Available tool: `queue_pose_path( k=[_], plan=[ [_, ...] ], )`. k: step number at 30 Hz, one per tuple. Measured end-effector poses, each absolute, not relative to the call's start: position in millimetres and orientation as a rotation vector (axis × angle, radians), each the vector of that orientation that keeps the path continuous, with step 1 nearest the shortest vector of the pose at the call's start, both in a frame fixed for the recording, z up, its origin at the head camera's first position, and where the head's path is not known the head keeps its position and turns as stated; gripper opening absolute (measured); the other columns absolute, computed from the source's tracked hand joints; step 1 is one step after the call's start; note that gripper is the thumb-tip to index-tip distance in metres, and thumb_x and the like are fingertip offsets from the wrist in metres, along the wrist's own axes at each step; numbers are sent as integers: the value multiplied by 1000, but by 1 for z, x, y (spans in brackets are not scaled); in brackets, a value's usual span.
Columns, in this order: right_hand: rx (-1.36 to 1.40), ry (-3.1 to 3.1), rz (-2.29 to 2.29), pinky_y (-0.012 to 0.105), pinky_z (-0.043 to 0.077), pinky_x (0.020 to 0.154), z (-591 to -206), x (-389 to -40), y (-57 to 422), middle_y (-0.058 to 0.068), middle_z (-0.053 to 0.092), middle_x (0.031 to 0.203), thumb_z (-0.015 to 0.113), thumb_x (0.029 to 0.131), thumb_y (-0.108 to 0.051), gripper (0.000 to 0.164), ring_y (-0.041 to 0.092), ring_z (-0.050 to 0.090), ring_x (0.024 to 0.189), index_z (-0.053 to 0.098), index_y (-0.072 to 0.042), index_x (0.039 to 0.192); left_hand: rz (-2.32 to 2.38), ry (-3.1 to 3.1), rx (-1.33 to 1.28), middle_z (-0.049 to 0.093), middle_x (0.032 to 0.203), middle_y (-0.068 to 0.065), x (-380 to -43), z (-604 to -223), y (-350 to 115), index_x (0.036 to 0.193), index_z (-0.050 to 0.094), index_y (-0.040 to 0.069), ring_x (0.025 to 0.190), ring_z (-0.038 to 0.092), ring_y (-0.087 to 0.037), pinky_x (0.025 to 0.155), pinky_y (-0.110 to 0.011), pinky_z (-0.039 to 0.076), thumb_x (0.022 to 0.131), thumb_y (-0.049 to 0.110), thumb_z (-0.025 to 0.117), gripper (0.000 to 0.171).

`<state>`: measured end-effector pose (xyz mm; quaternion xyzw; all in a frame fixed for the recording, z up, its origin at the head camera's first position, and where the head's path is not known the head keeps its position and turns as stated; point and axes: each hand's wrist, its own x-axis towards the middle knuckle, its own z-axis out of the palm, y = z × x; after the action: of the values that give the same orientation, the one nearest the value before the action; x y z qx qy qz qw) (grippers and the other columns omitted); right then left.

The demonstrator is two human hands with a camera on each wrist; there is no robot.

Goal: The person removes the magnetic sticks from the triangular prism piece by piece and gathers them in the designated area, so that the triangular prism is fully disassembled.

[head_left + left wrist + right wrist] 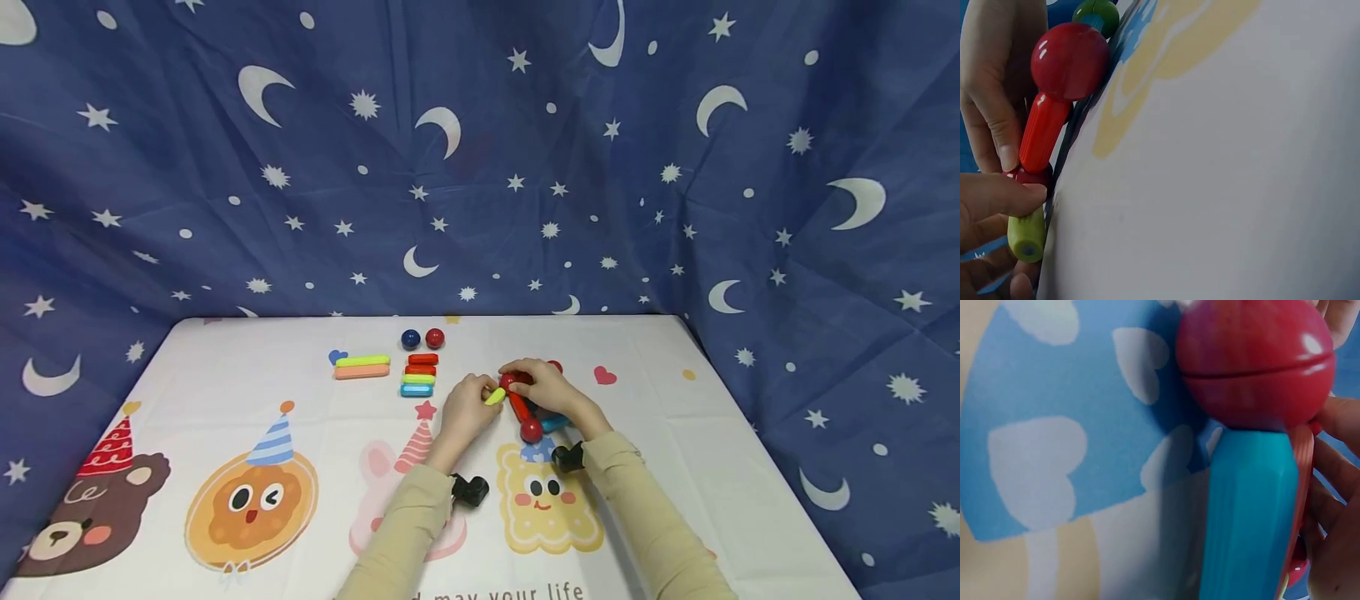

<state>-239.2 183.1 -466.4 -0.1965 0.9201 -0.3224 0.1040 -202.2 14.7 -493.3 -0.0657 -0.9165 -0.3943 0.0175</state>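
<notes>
My left hand (467,410) pinches a yellow-green rod (495,397) between thumb and fingers. The rod's inner end is right at a small red ball (507,382), and its bare end shows in the left wrist view. My right hand (551,390) holds that same ball from the other side. From it a red rod (519,407) runs toward me to another red ball (531,430). A blue rod (1250,512) extends from this nearer ball, and a green ball (1105,15) shows beyond it. My right hand partly hides the rest of the joined piece.
Left of the hands lie short red, yellow and blue rods (418,389) in a stack-like row. Longer yellow and orange rods (362,372) lie further left. A dark blue ball (410,339) and a red ball (435,338) sit behind them on the printed white tablecloth (247,375).
</notes>
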Motion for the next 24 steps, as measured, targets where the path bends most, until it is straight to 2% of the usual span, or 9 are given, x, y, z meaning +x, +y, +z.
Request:
queue_pose_path(
  k=[11,17,24],
  plan=[
    [-535,2726,-958,48,43,104,-468,-237,181,10,64,124,63,92,-14,30,27,58,113,65,-13,122,-1248,-2856,-192,59,83,-6,-202,-493,12,96,72,9,70,47,-14,62,-25,34,77,15,77,21],
    [-535,2725,-960,49,43,105,-469,-238,182,10,64,125,62,92,-13,30,27,58,114,65,-14,122,-1288,-2835,-300,59,81,-6,-201,-493,6,96,73,7,70,48,-14,65,-25,37,77,12,76,20],
    [-513,2724,-947,48,43,105,-468,-238,182,11,63,127,63,92,-15,31,28,57,115,65,-14,122,-1407,-2803,-354,56,78,-3,-186,-484,-11,96,72,7,67,46,-11,61,-21,37,83,16,73,16]
  ],
)
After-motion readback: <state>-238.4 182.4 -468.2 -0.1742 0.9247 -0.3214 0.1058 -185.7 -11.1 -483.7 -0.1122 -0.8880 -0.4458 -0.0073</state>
